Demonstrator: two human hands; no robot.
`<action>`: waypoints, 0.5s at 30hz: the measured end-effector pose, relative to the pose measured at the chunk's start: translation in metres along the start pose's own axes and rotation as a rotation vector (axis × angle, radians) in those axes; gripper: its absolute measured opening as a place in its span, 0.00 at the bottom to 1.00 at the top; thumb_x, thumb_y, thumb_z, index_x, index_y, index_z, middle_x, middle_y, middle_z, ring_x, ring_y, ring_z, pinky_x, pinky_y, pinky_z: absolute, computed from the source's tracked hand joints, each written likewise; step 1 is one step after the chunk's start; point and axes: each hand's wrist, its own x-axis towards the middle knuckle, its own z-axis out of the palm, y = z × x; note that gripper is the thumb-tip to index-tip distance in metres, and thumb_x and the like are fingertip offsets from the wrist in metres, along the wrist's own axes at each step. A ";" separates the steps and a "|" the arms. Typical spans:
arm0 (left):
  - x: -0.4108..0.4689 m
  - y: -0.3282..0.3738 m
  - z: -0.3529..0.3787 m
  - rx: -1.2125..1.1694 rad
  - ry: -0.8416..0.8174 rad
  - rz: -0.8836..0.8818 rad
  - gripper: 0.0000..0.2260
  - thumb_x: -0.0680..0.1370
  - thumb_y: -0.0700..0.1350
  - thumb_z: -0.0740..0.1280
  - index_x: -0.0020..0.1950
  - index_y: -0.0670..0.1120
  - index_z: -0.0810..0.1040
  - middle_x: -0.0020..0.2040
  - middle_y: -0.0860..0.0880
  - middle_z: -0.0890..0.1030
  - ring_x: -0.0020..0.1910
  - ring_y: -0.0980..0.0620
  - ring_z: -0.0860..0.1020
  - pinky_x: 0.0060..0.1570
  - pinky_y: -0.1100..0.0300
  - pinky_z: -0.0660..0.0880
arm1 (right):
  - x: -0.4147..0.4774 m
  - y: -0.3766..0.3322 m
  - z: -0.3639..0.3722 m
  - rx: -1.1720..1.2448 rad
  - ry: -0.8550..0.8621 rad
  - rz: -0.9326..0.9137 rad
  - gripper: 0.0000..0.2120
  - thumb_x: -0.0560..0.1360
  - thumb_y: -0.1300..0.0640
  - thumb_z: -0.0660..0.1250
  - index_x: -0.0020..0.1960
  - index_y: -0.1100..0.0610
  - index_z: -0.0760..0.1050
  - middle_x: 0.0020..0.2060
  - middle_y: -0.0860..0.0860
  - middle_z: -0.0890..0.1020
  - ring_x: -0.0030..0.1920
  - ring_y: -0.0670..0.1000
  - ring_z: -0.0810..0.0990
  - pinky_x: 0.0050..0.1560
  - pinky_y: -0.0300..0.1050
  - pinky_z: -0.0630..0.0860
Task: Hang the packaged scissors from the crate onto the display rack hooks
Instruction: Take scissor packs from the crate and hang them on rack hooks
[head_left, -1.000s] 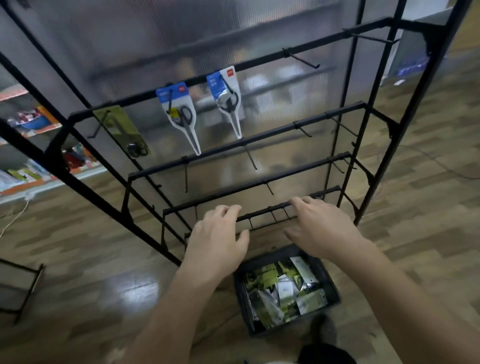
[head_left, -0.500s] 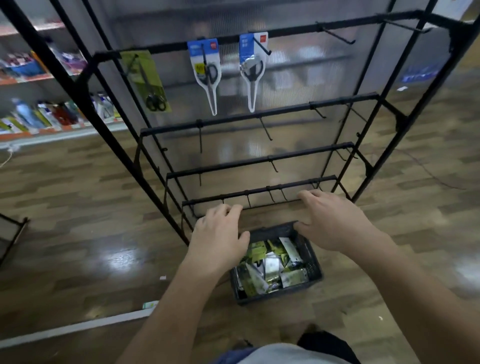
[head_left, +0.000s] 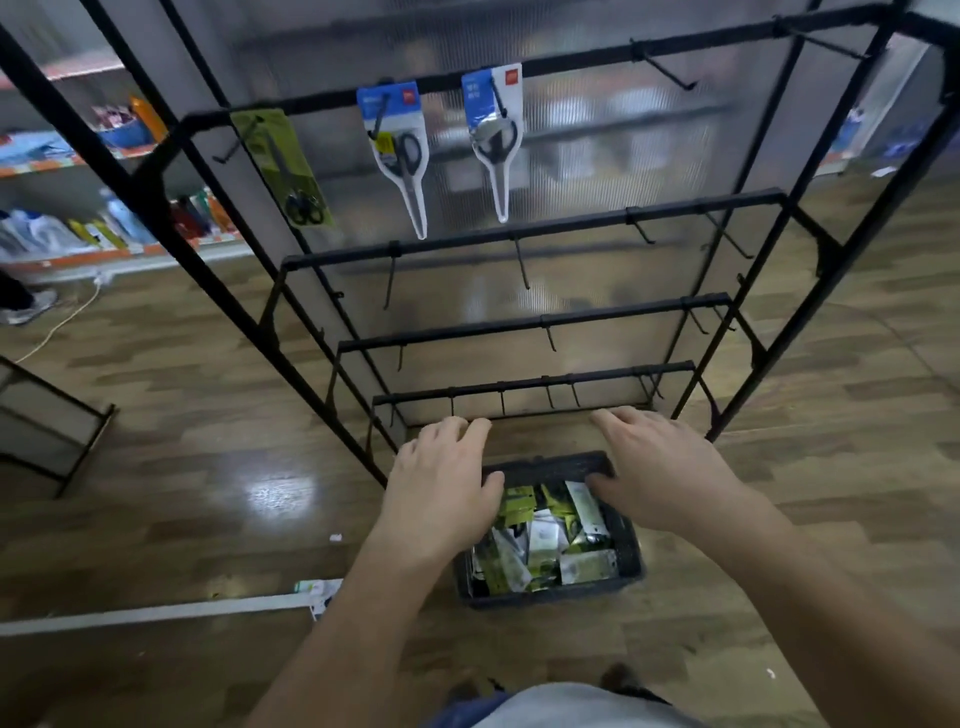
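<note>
Head view: a black crate (head_left: 550, 598) sits on the wood floor (head_left: 208, 447) in the lower middle of the frame, just in front of the foot of the rack (head_left: 524, 232). It is filled with a loose heap of scissor packs (head_left: 545, 540), green-and-yellow and white, lying at all angles.

Both hands reach forward, palms down, above the far end of the crate. The left hand (head_left: 441, 488) covers the crate's upper left corner in the picture, and the right hand (head_left: 660, 467) covers its upper right corner. The fingers of both are stretched out loosely and a little spread, and neither has hold of anything. Whether they touch the crate's rim cannot be told.

The rack fills the upper half of the frame: a black frame with four cross bars, each with hooks (head_left: 522, 262) sticking out. Three packs hang from the top bar. A green pack (head_left: 283, 166) hangs tilted at the upper left, a blue-topped pack (head_left: 397, 150) hangs near the middle, and a second blue-topped pack (head_left: 493, 135) hangs just right of it. The hooks on the three lower bars are bare.

Store shelves (head_left: 78, 156) with goods show at the upper left. A shoe (head_left: 31, 309) stands at the left edge. A white strip (head_left: 156, 613) lies on the floor at the lower left.
</note>
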 end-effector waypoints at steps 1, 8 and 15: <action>0.002 0.007 0.002 0.001 -0.006 -0.007 0.24 0.83 0.56 0.61 0.79 0.53 0.63 0.73 0.52 0.70 0.72 0.50 0.68 0.71 0.51 0.67 | 0.001 0.008 0.003 0.013 -0.011 -0.005 0.25 0.79 0.41 0.63 0.72 0.50 0.66 0.70 0.50 0.74 0.70 0.54 0.72 0.67 0.52 0.70; 0.015 0.027 0.020 0.018 -0.077 -0.099 0.24 0.83 0.56 0.61 0.78 0.53 0.65 0.70 0.52 0.72 0.68 0.49 0.71 0.67 0.51 0.71 | 0.021 0.043 0.028 0.054 -0.126 -0.046 0.24 0.79 0.41 0.63 0.71 0.50 0.65 0.64 0.50 0.76 0.65 0.56 0.75 0.58 0.50 0.71; 0.041 0.007 0.049 0.000 -0.195 -0.091 0.24 0.83 0.54 0.61 0.78 0.53 0.64 0.71 0.51 0.72 0.69 0.48 0.71 0.65 0.51 0.71 | 0.051 0.044 0.050 0.030 -0.232 0.002 0.28 0.79 0.39 0.63 0.74 0.49 0.63 0.67 0.51 0.76 0.65 0.57 0.76 0.54 0.50 0.73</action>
